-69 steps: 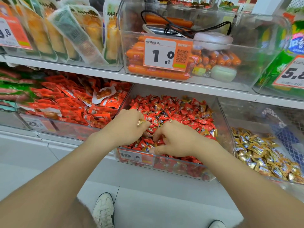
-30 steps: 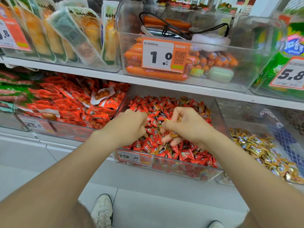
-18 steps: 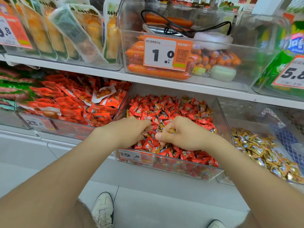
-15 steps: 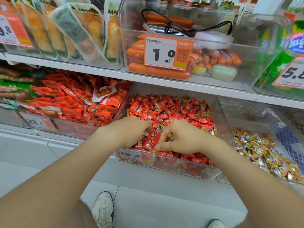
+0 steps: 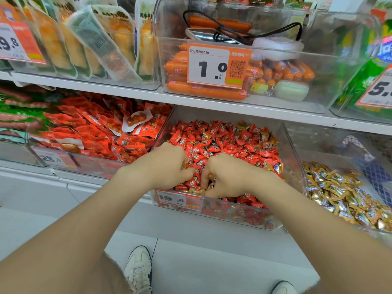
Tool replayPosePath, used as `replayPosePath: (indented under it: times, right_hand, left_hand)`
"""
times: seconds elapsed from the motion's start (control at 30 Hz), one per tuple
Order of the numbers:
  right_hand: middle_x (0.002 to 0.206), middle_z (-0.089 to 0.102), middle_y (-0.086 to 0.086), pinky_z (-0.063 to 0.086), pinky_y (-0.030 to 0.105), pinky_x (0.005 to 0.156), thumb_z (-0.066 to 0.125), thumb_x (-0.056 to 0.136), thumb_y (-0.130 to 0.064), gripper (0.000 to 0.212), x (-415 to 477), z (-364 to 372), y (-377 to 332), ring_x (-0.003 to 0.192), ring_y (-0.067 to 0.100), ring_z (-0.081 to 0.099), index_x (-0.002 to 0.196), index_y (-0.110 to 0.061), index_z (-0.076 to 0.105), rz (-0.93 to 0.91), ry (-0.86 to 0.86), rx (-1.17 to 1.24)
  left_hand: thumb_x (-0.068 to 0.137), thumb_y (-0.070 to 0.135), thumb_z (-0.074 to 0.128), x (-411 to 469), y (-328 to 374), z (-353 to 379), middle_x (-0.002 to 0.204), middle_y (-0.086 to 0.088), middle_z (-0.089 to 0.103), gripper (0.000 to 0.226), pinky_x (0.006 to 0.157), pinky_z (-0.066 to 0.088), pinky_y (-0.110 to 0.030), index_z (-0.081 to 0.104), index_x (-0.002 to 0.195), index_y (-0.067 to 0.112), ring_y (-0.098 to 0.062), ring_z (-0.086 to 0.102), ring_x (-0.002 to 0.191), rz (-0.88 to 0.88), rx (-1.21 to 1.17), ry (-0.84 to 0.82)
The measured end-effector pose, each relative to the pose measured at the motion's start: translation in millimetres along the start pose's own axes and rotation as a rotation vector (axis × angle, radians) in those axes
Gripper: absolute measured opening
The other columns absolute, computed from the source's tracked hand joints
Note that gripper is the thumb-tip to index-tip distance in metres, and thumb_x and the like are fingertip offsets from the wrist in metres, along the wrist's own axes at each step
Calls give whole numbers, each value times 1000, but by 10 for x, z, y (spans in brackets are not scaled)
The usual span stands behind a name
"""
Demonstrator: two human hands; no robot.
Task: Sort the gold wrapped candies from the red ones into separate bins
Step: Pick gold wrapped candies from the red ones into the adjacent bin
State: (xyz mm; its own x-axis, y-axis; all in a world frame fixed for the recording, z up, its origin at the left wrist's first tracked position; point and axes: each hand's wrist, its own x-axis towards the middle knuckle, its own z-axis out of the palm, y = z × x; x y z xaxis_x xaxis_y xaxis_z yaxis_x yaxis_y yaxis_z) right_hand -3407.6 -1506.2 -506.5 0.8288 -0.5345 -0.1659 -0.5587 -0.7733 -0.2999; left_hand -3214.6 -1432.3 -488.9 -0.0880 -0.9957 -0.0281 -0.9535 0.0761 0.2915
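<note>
at the far left an orange price tag is cut by the frame edge, and only "9.8" reads. beside it, pale snack packets stand in a clear upper bin. under that shelf red snack packets fill a bin, and its label is too blurred to read. lower down, a white shoe shows on the floor between the forearms.

the left hand lies knuckles up on the near left part of the red candies. its fingers are curled under and the tips are buried in the pile. a bit of gold wrapper shows at their edge, but i cannot tell if they hold it. the red candies, with some gold ones mixed in, fill the middle bin, which carries a "19.8" label on its front wall. the right hand is just beside the left one, at the near edge of the same pile. its fingers are narrow: thumb and forefinger pinch a gold candy, and the palm side is hidden.

above, sausages lie behind a "1.0" tag, with a black cable on top. the gold candies lie in the right bin, whose far end is cut by the frame. a second shoe is mostly cut off at the bottom.
</note>
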Motion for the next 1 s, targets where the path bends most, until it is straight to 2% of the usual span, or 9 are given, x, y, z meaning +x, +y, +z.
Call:
replayPosePath:
  times: [0.07,0.23,0.33,0.43,0.53,0.67,0.73,0.83,1.0]
  right_hand:
    - [70,70,-17,56,29,69,79,78,-31,4,-63,-37,16,69,3,65,77,-27,79,7,62,77]
    - [59,60,-5,36,15,59,76,78,-30,18,-219,-240,123,54,7,50,65,-22,67,98,189,155]
    - [63,56,9,33,23,57,66,89,-29,32,-281,-288,172,56,12,44,63,-13,55,143,226,188]
    - [56,38,3,30,18,51,49,95,-20,38,-306,-321,141,53,13,33,59,-13,38,163,269,259]
    - [55,31,1,27,20,47,47,95,-20,39,-288,-311,75,52,14,27,59,-15,33,160,290,262]
    - [59,53,17,31,19,45,53,95,-20,37,-253,-257,33,49,14,34,63,-3,47,197,278,295]
    - [59,67,7,39,17,46,55,98,-21,33,-262,-268,16,43,11,46,75,2,61,208,281,335]
    - [55,69,9,43,23,44,59,102,-23,30,-306,-305,-4,40,22,51,83,0,60,230,222,454]
    - [63,71,21,39,28,41,66,97,-16,23,-372,-329,-7,40,27,49,81,-4,54,236,126,558]
  left_hand:
    - [96,42,62,10,-34,-4,52,-5,45,49,52,40,-36,54,64,6,-21,37,48,22,2,-14]
    - [90,25,65,8,-33,-77,70,-2,71,17,70,59,-42,68,74,21,-20,67,67,96,-41,-126]
    - [98,36,61,35,-4,-48,71,-5,68,30,69,57,-40,64,76,16,-23,63,68,98,-58,-162]
    - [97,56,64,53,-9,-33,68,-5,60,49,64,49,-36,60,74,13,-17,53,65,79,-33,-203]
    - [86,62,75,45,-56,-48,74,6,67,43,68,52,-33,71,76,21,-11,61,70,70,-48,-294]
    - [87,45,82,68,-88,-36,92,20,72,17,88,55,-34,80,86,29,0,64,92,111,-29,-314]
    - [89,36,82,85,-74,-47,100,23,72,6,92,51,-31,82,93,32,2,62,99,145,-28,-321]
    - [90,25,81,120,-60,-51,106,25,70,16,90,47,-24,83,102,36,5,59,96,180,-10,-383]
    - [88,19,82,196,-74,-17,100,27,65,18,97,55,-37,83,95,36,-3,63,101,167,55,-428]
